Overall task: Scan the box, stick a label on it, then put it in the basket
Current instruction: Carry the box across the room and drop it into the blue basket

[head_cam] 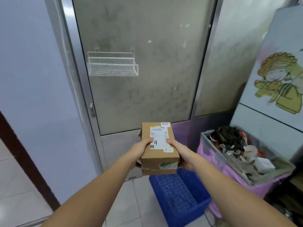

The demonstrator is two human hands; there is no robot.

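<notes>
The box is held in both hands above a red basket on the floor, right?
Not quite. The head view shows the box held by the left hand and the right hand above a basket on the floor, but that basket is blue, not red.

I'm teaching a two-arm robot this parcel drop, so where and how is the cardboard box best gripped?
Grip the cardboard box by its two long side faces, near the end closest to the person, one hand from each side. That is how the left hand and right hand hold it now, thumbs resting on top. The flat, parallel sides suit a squeeze, and this probably leaves the bottom free to lower into the blue basket.
</notes>
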